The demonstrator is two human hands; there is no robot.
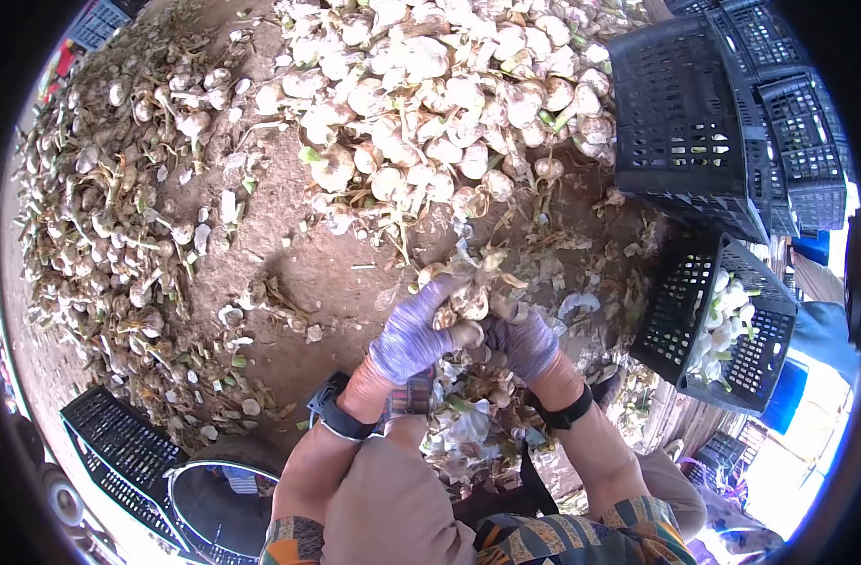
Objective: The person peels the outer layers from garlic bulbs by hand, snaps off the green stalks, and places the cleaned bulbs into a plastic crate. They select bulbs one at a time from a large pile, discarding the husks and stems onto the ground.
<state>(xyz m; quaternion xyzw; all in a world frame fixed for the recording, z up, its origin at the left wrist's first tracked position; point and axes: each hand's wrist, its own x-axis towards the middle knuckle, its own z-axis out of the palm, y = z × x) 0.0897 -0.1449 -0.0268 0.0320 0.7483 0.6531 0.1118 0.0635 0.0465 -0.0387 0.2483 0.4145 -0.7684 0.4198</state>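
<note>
My left hand, in a purple knit glove, is closed around a garlic bulb with dry leaves and stalk sticking up. My right hand, gloved the same way, presses its thumb and fingers against the right side of the same garlic; part of its grip is hidden. Whether more than one bulb is between the hands I cannot tell. Beneath them, between my legs, lies a heap of loose garlic skins and peelings. A large pile of untrimmed garlic lies on the ground just beyond my hands.
More garlic and scraps spread along the left. Black crates stand stacked at the upper right; below them a tilted crate holds white garlic. At the lower left are another black crate and a dark round bucket.
</note>
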